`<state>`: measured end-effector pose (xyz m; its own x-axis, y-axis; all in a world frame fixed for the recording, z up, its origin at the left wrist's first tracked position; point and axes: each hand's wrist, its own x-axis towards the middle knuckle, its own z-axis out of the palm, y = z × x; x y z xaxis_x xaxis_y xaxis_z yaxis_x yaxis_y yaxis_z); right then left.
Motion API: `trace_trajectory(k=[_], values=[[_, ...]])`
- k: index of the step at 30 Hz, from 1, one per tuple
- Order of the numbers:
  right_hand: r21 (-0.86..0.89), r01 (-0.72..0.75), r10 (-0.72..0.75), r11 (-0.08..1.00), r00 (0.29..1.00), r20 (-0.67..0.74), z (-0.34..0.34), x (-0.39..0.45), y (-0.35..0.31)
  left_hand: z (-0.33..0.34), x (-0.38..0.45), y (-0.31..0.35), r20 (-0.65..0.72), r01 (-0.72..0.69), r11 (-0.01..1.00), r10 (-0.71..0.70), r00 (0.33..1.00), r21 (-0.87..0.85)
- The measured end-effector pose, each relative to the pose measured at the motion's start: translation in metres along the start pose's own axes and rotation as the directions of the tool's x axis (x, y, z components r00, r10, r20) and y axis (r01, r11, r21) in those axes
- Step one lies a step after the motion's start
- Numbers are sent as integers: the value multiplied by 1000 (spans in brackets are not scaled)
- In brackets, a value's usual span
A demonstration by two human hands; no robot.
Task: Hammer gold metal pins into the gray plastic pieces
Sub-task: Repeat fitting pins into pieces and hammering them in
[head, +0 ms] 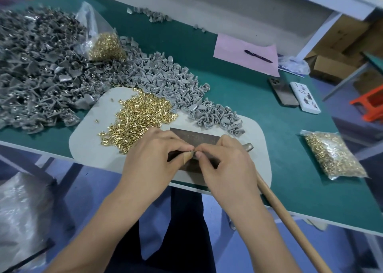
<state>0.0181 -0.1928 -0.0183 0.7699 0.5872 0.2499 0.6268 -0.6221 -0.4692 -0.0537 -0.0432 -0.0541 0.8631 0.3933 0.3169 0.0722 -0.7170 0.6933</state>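
While both hands (194, 154) pinch a small gray piece (191, 154) over the dark block (194, 139) at near worktop edge | pin unseen | hammer (269, 194) idle right | risk: pin seated crooked, piece slips, falls off edge.

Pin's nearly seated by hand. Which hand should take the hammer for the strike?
The right hand, probably. The hammer lies just beside and partly under it, handle running back along the right forearm. The left hand pinches the small piece at the metal block and can hold it steady.
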Motion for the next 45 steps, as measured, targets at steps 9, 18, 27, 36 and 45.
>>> trace_trajectory(k=[9,18,27,36,45], values=[[-196,35,-21,980,997,71,-5,5,-8,-1,0,1,-7,15,1000,-15,1000,18],[-236,-16,14,972,1000,-12,-2,-2,-7,-2,-2,7,-11,18,997,-17,1000,81],[-371,21,-28,928,1000,-13,-1,-2,-12,-3,0,6,22,25,994,-27,999,103],[159,-76,102,984,982,-159,5,-13,25,-3,0,6,9,20,993,-22,1000,115],[-174,-455,453,873,890,-56,-17,-45,90,3,9,13,48,-35,984,27,998,174]])
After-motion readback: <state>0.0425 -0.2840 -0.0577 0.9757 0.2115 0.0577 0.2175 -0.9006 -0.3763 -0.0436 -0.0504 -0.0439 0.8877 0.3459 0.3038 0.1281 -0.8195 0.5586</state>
